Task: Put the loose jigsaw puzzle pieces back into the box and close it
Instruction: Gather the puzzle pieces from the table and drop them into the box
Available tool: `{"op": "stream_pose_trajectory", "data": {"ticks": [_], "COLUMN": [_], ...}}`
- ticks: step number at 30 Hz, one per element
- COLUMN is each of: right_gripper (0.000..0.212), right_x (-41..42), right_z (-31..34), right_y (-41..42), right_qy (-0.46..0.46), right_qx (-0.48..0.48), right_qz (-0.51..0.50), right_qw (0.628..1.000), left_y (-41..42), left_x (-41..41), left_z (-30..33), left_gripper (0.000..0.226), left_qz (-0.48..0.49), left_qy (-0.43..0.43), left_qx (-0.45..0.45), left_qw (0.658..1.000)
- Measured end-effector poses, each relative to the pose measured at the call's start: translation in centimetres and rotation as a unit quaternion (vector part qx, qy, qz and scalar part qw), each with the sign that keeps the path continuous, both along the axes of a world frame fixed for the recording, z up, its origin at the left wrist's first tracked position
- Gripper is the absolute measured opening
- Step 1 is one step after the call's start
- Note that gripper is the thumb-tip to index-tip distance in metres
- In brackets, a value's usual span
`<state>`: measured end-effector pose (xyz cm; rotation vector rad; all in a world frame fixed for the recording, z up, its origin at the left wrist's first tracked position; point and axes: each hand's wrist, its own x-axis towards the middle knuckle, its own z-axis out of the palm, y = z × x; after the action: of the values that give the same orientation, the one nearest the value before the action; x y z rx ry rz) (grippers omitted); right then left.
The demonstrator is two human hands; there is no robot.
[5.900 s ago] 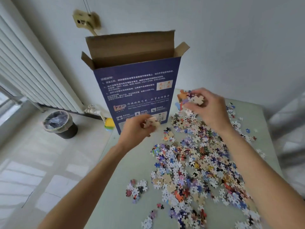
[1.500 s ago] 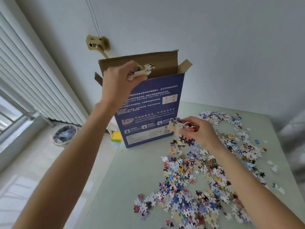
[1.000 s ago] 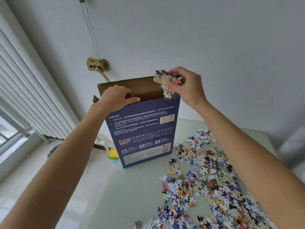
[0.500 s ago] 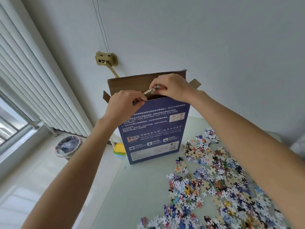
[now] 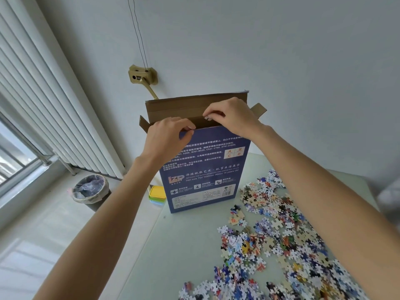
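Box (image 5: 205, 169), blue printed puzzle carton, stands upright at far left part of pale green table (image 5: 173, 256), top open, brown rear flap (image 5: 194, 109) raised, small side flaps sticking out on both sides. Left hand (image 5: 167, 137) at front top edge of box, fingers curled, thumb and forefinger pinched together on or just at the rim; cannot tell if anything is between them. Right hand (image 5: 231, 118) over the box opening, fingers bent down, pinching a few small puzzle pieces (image 5: 208, 118) at the fingertips, just above the rim. Loose jigsaw pieces (image 5: 270, 241) spread in a big scatter across table right of and in front of box, none touching it. Yellow lidded container stack (image 5: 157, 194) sits beside box's left bottom corner. Lined trash bin (image 5: 91, 190) on floor near white radiator (image 5: 43, 109). Brass wall fixture (image 5: 141, 75) behind box.
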<state>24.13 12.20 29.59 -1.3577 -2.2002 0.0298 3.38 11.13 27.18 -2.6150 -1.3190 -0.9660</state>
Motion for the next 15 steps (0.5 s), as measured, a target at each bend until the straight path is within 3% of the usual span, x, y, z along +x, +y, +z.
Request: {"op": "stream_pose_trajectory", "data": {"ticks": [4, 7, 15], "right_gripper": [0.024, 0.021, 0.023], "right_x": [0.1, 0.6, 0.7], "right_z": [-0.4, -0.9, -0.5], "right_y": [-0.8, -1.7, -1.3], "right_qy": [-0.023, 0.026, 0.037], "right_qx": [0.019, 0.068, 0.067], "right_qz": [-0.012, -0.014, -0.017], "right_qw": [0.999, 0.997, 0.997], "left_y": [-0.5, -1.0, -1.4], "left_x": [0.3, 0.4, 0.6], "left_z": [-0.3, -0.5, -0.6], "left_gripper": [0.017, 0.017, 0.019], "left_qz": [0.015, 0.025, 0.031], "left_qy": [0.005, 0.002, -0.004], "left_qx": [0.024, 0.031, 0.022], "left_qw": [1.000, 0.999, 0.999]}}
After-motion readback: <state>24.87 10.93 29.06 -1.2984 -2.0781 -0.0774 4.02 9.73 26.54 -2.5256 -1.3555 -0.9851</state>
